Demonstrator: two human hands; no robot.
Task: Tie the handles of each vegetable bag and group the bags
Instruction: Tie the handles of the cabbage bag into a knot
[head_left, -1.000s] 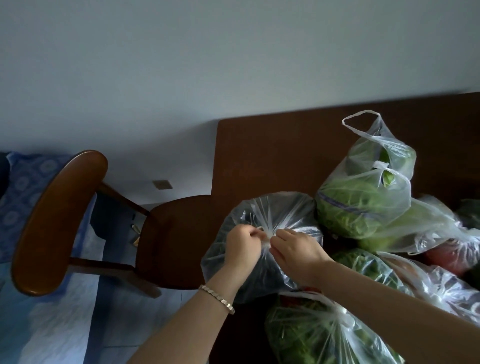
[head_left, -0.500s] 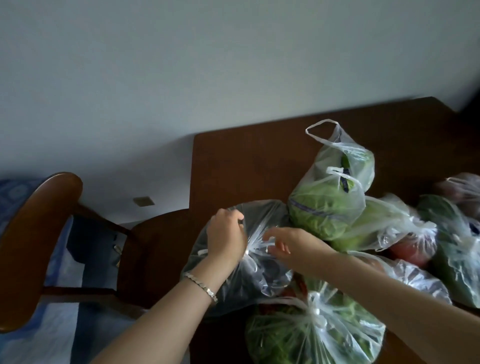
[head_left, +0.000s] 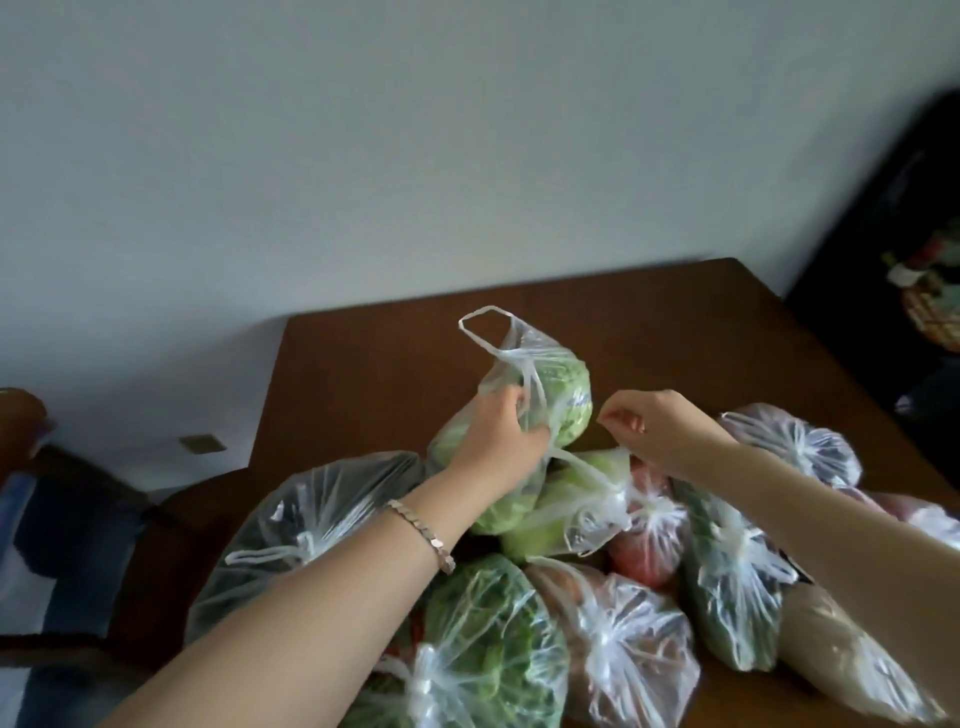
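Pale wall fills the top half, and below it the brown wooden table runs off to the right. At the left, a dark wooden chair sits tucked against the table's edge. Across the near side of the table lies a heap of tied bags, knotted plastic pressed one against another, with greens, something red and something pale showing through. At the left end of the heap sits a big clear bag, bulging and touching its neighbours.

At the back of the heap stands the open bag of pale green leaves – handles not knotted, upright, leaning on the bags in front. The left hand grasps it at the side, fingers curled into the plastic just under the neck. One handle stands up free above that hand in a loop.

The right hand hovers just beside it with finger and thumb pinched together. A strip of plastic stretches up to its underside – whether it holds that, I cannot tell.

On the left wrist, a slim metal bracelet.
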